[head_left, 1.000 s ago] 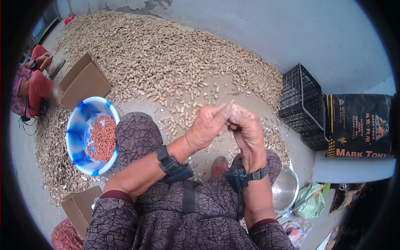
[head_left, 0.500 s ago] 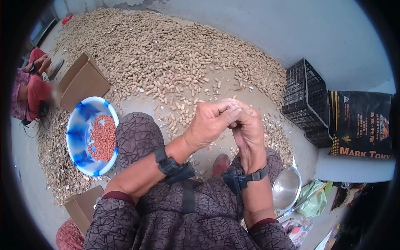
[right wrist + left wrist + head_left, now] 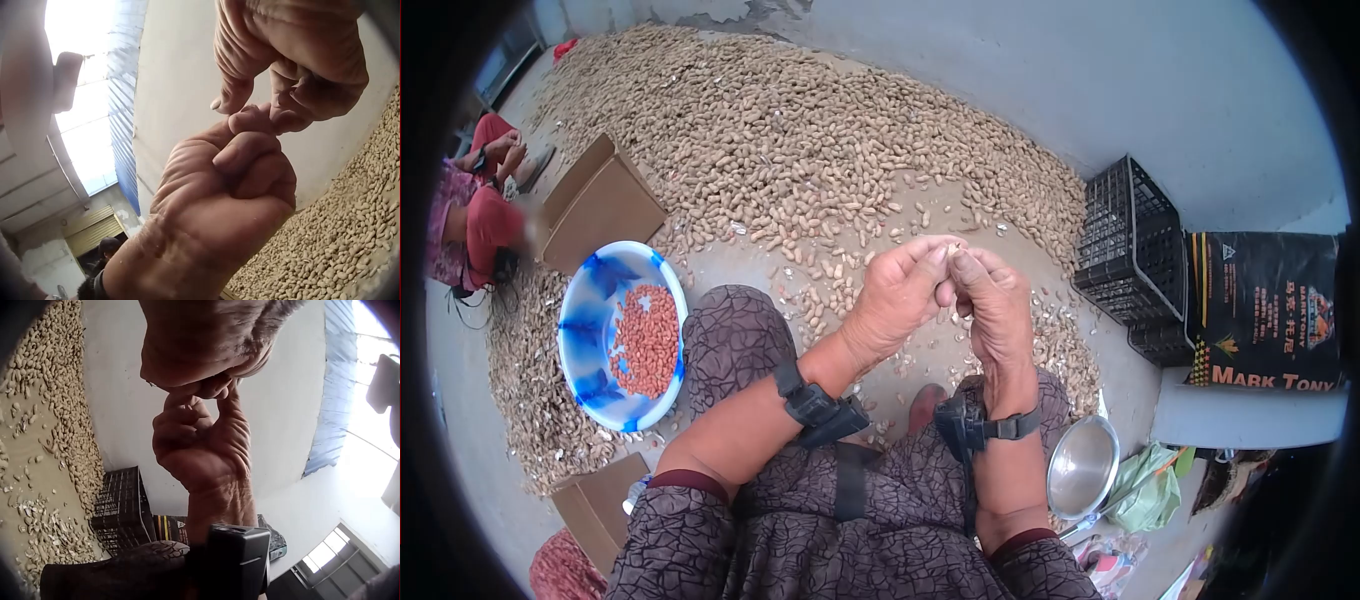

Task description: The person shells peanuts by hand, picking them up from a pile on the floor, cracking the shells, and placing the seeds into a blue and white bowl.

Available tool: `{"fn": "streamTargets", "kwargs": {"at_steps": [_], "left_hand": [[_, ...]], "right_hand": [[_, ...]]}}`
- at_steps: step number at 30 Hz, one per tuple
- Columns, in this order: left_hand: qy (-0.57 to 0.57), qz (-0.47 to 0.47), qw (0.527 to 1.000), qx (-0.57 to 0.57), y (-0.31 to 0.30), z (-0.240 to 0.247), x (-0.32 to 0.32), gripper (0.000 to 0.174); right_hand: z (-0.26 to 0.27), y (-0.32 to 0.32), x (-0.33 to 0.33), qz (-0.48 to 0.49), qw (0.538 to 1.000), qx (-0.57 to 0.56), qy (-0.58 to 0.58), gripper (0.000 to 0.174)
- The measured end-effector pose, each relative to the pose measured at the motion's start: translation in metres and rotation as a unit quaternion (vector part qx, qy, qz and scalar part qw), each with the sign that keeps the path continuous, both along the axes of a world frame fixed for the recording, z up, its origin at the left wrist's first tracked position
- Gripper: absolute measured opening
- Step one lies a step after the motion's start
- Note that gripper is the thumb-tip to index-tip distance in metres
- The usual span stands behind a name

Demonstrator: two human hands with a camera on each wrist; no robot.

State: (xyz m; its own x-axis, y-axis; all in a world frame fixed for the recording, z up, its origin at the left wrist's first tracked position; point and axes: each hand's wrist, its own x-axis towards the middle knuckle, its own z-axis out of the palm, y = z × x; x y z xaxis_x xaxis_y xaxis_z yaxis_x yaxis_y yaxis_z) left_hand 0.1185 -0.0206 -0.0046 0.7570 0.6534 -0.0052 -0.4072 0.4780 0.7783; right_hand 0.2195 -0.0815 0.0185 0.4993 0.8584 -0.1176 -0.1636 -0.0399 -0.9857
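Observation:
Fingertips of the left hand (image 3: 900, 300) and right hand (image 3: 998, 312) meet above the lap, pinching a small pale piece (image 3: 952, 249) that looks like a peanut; the fingers mostly hide it. Both thumbs lie on top, side by side, with the other fingers curled below. In the left wrist view the right hand (image 3: 203, 447) faces the left hand (image 3: 206, 344), fingertips touching. The right wrist view has the left hand (image 3: 228, 181) below the right hand (image 3: 294, 56), its fingers folded in.
A large heap of unshelled peanuts (image 3: 800, 130) spreads over the floor. The blue and white basin (image 3: 586, 350) with red kernels (image 3: 646, 340) stands by the left knee. Cardboard box (image 3: 605, 205) and seated person (image 3: 490, 215) are at left; black crates (image 3: 1130, 240), sack (image 3: 1265, 310) and metal bowl (image 3: 1083, 465) at right.
Half a second ago the thumbs overlapped, covering whatever lay between them; they are now slightly separated, with the pale piece showing. The hands stay together, and the head view has shifted slightly.

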Motion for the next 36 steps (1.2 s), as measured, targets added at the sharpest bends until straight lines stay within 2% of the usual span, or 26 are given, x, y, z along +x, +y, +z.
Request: {"fn": "streamTargets", "kwargs": {"at_steps": [2, 4, 7, 9, 14, 20, 23, 25, 28, 32, 35, 36], "left_hand": [[0.027, 0.024, 0.999, 0.011, -0.002, 0.0, 0.002, 0.026], [0.062, 0.081, 0.984, 0.143, -0.002, -0.007, 0.004, 0.024], [0.09, 0.107, 0.972, 0.19, -0.005, -0.008, 0.003, 0.022], [0.088, 0.119, 0.972, 0.184, -0.006, -0.01, 0.004, 0.022], [0.083, 0.175, 0.959, 0.208, -0.006, -0.017, 0.007, 0.021], [0.075, 0.163, 0.977, 0.116, -0.006, -0.018, 0.008, 0.022], [0.035, 0.149, 0.987, 0.054, -0.006, -0.015, 0.007, 0.021], [0.041, 0.101, 0.992, -0.069, -0.004, -0.004, 0.002, 0.02], [-0.008, 0.046, 0.991, -0.127, 0.002, -0.006, 0.001, 0.02], [-0.047, 0.03, 0.987, -0.15, 0.003, -0.009, 0.003, 0.02], [-0.044, 0.034, 0.99, -0.13, 0.001, -0.009, 0.003, 0.019], [-0.029, 0.013, 0.996, -0.085, 0.003, -0.01, 0.003, 0.019]], "right_hand": [[-0.003, 0.0, 0.002, 0.009, 1.0, -0.005, -0.002, 0.02], [-0.006, 0.0, 0.005, 0.016, 1.0, -0.01, -0.004, 0.02], [-0.007, 0.0, 0.006, 0.022, 0.998, -0.006, 0.054, 0.017], [-0.006, 0.0, 0.004, 0.029, 0.994, 0.003, 0.105, 0.015], [-0.015, 0.004, -0.009, -0.016, 0.995, 0.049, 0.089, 0.013], [-0.023, 0.007, -0.022, -0.067, 0.99, 0.1, 0.068, 0.011], [-0.026, 0.004, -0.022, -0.073, 0.99, 0.099, 0.07, 0.01], [-0.025, 0.003, -0.023, -0.071, 0.991, 0.094, 0.071, 0.01], [-0.021, 0.004, -0.025, -0.075, 0.986, 0.121, 0.088, 0.01], [-0.018, 0.005, -0.023, -0.073, 0.987, 0.098, 0.108, 0.011], [-0.011, 0.005, -0.025, -0.084, 0.988, 0.099, 0.079, 0.01], [-0.01, 0.004, -0.024, -0.087, 0.99, 0.098, 0.058, 0.01]]}}
